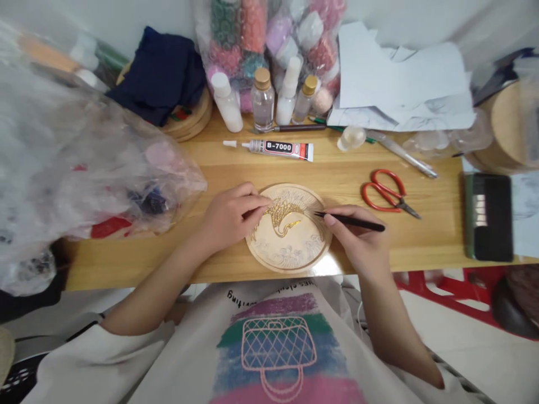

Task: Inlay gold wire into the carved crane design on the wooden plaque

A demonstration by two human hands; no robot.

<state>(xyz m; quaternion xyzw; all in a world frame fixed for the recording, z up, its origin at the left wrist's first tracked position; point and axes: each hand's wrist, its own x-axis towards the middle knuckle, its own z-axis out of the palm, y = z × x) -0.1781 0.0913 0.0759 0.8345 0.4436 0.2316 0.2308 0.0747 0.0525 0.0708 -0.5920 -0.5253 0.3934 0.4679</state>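
An oval wooden plaque (265, 244) lies on the table in front of me. A raised gold wire design (283, 214), shaped like a long-necked bird, covers its middle, with fine drawn lines above and below. My left hand (229, 219) rests over the plaque's left rim, thumb and forefinger pinched at the design's upper left; anything between the fingertips is too small to make out. At the right rim, my right hand (366, 241) grips black tweezers (357, 221) like a pen. Their tips point left, at the right end of the gold design.
Behind the plaque lies a B-7000 glue tube (286, 149), its white cap (229, 143) beside it. Red-handled scissors (389, 193) and a dark phone-like case (488, 216) are to the right. Small bottles (263, 104) stand at the back. A plastic bag (138, 168) bulges on the left.
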